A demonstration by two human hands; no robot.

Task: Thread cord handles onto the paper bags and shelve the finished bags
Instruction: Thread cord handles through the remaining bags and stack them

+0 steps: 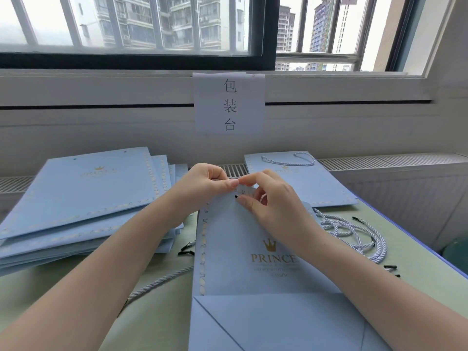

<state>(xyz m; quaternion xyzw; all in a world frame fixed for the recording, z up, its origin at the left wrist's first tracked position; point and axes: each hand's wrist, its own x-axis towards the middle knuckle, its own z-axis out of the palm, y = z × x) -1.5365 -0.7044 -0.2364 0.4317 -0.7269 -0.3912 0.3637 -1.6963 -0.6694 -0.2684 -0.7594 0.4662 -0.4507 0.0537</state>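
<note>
**Inspector:** Folded bottom flap of the flat blue bag [253, 269] lies nearest, with its gold PRINCE print facing up on the green table [162, 320].

**Clerk:** And the fingers?

**Inspector:** Both hands meet at the bag's far top edge. The left hand [202, 186] has its fingers curled, thumb and forefinger pinching that edge. The right hand [268, 201] is curled too, its thumb and fingertips pinching at the same spot, just beside a black cord tip [236, 196] that shows at the paper. Whether the tip is through a hole, I cannot tell.

**Clerk:** Working outward?

**Inspector:** Both forearms are bare and run from the near corners to the bag's top. On the left, a stack of unthreaded bags [76, 198] lies fanned, touching the left forearm's far side. One loose cord [157, 282] runs under the left forearm, on the table near the bag's left edge. On the right, a heap of white twisted cords [354, 234] with black tips lies just beside the bag.

**Clerk:** Any finished work?

**Inspector:** One bag with a cord handle [298, 178] lies flat at far right, its far end over the radiator grille [379, 160]. A paper sign [229, 103] hangs on the wall beneath the window [141, 29].
</note>
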